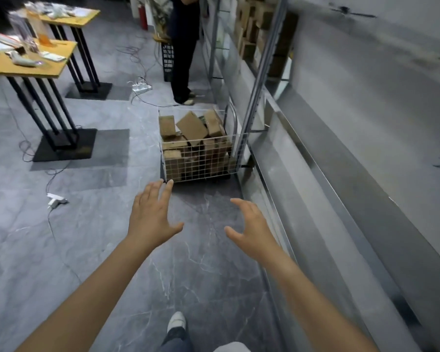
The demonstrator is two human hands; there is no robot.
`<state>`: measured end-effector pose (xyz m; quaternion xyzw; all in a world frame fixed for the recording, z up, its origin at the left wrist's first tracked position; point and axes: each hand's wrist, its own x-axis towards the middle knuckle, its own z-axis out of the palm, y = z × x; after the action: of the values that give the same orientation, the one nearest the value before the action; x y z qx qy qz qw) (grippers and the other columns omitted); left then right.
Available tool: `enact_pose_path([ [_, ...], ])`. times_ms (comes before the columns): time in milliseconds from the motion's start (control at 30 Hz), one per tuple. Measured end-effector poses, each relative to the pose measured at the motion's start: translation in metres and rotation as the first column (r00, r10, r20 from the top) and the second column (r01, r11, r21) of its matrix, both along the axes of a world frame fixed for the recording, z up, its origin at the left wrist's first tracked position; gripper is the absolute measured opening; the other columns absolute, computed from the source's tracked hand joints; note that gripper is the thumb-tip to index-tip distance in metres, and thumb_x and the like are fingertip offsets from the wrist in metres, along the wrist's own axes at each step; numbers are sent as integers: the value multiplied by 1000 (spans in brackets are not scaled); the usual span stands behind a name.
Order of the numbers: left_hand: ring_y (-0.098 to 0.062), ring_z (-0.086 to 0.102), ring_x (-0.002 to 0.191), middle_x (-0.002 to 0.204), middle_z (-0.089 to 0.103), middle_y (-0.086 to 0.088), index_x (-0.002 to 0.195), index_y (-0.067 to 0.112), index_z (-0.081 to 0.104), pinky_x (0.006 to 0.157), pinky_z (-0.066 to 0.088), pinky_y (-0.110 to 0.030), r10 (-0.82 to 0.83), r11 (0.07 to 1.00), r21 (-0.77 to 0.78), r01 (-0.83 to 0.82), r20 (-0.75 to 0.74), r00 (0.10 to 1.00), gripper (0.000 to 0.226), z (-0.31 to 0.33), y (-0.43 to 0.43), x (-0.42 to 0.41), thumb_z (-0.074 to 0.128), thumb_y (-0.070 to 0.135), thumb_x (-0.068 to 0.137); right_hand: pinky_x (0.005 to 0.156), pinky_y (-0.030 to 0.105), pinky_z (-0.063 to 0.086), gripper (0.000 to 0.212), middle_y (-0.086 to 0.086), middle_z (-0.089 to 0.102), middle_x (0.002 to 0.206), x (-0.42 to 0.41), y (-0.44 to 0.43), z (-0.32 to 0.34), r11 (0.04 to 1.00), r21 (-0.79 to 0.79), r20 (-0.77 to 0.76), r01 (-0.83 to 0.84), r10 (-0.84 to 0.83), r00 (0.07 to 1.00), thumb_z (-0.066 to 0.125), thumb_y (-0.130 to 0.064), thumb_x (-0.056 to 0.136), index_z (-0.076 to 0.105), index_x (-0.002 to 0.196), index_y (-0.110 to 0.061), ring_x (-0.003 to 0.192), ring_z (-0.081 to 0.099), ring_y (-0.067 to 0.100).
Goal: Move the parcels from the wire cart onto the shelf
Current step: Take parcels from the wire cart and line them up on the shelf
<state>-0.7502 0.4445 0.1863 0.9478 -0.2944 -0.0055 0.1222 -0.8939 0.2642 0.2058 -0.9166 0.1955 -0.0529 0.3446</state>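
A white wire cart (pixel 178 171) stands on the grey floor ahead, against the metal shelf (pixel 341 189) on the right. Several brown cardboard parcels (pixel 191 128) are piled in it, some tilted. My left hand (pixel 150 214) is stretched forward with straight, spread fingers, its tips just short of the cart's near wall in the view. My right hand (pixel 249 229) reaches forward beside it, fingers relaxed and slightly bent. Both hands hold nothing.
A person in dark clothes (pixel 182 47) stands behind the cart by the shelf. Two yellow-topped tables (pixel 28 67) with black legs stand at the left. Cables and power strips (pixel 140 86) lie on the floor. More boxes (pixel 249 29) fill a far shelf bay.
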Motion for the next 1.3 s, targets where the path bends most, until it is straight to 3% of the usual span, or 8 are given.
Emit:
enact_pose_path([
  [100, -24, 7, 146, 157, 13, -5, 151, 23, 8, 119, 11, -40, 25, 1000, -4, -25, 17, 1000, 101, 7, 3, 47, 66, 57, 75, 108, 26, 30, 62, -4, 37, 139, 52, 0, -1, 999, -34, -15, -33, 32, 999, 62, -26, 88, 33, 143, -24, 131, 33, 14],
  [300, -25, 6, 146, 158, 12, -6, 151, 22, 11, 118, 9, -41, 63, 998, 25, -64, 44, 997, 98, 10, 11, 113, 64, 57, 76, 106, 40, 33, 66, -1, 32, 144, 124, -2, -5, 961, -275, -70, -27, 8, 998, 62, -36, 86, 31, 143, -25, 134, 27, 22],
  [833, -25, 8, 146, 158, 12, -1, 151, 26, 3, 117, 10, -45, 166, 984, 71, -161, -75, 983, 93, -31, -5, 222, 60, 53, 82, 108, 33, 33, 61, -3, 36, 140, 240, -51, -27, 995, -65, -134, -76, 67, 989, 62, -28, 89, 33, 143, -25, 128, 34, 17],
  [1300, -23, 7, 146, 158, 10, 1, 151, 28, 0, 115, 8, -52, 251, 966, 111, -235, -172, 953, 88, -34, -140, 371, 55, 51, 86, 110, 38, 33, 58, 0, 36, 143, 409, -197, -45, 984, -20, -258, -175, 164, 952, 60, -28, 90, 34, 142, -22, 132, 35, 20],
])
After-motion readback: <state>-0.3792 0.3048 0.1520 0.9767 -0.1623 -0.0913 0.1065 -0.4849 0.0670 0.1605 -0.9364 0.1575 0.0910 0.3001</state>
